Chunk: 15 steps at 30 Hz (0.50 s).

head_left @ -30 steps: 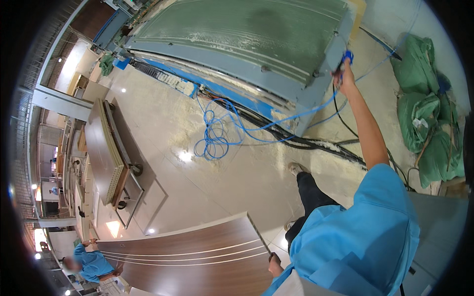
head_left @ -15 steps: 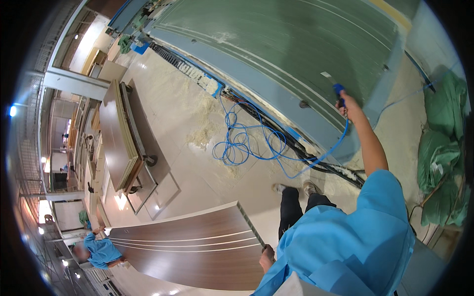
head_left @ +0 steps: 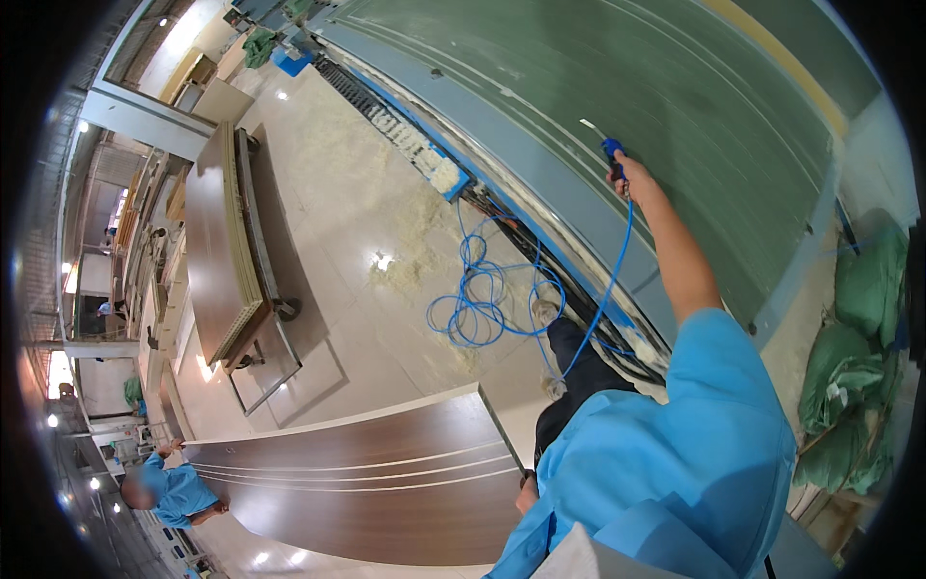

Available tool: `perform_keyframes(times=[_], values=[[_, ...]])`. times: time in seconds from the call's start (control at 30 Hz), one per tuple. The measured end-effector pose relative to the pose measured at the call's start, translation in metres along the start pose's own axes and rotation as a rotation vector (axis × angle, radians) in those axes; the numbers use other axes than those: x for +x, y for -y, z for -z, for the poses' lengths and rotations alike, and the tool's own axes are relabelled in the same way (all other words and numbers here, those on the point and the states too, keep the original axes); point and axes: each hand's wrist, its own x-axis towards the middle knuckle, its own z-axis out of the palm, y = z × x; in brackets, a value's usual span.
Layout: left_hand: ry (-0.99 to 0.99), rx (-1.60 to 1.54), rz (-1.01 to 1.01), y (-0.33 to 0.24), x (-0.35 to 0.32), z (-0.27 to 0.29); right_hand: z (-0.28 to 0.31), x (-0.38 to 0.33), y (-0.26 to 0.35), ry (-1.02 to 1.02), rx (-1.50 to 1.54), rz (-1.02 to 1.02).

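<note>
In my right hand [head_left: 629,178] is a blue air blow gun [head_left: 612,147], gripped with the fingers wrapped round it. Its pale nozzle points away over the large green machine bed [head_left: 694,125]. From the gun a blue air hose [head_left: 614,280] runs down toward the floor. My left hand [head_left: 527,495], partly hidden by my sleeve, is closed on the near end of a brown wood-grain door panel [head_left: 376,502] with three pale stripes. At the panel's far end, a co-worker in a blue shirt [head_left: 186,492] holds it with both hands.
Loops of hose [head_left: 473,304] lie on the dusty tiled floor beside black cables at the machine's edge. A wheeled trolley [head_left: 253,232] carries several stacked brown panels [head_left: 214,246] on the left. Green sacks [head_left: 839,376] stand at the right.
My right hand and the blow gun have moved leftward along the green bed. My feet have stepped toward the machine's edge and hose loops. Both ends of the panel are still held.
</note>
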Motion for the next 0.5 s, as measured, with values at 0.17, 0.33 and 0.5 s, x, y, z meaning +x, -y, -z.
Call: perform_keyframes(times=[0.17, 0.33, 0.5], values=[[-0.087, -0.33, 0.466, -0.086, 0.041, 0.02, -0.109, 0.126, 0.082, -0.355, 0.318, 0.07], [0.048, 0.124, 0.149, -0.188, 0.072, 0.067, -0.263, 0.274, 0.162, -0.168, 0.14, 0.007], [-0.029, 0.125, 0.062, -0.291, 0.084, 0.112, -0.414, 0.379, 0.218, 0.086, -0.116, 0.018]])
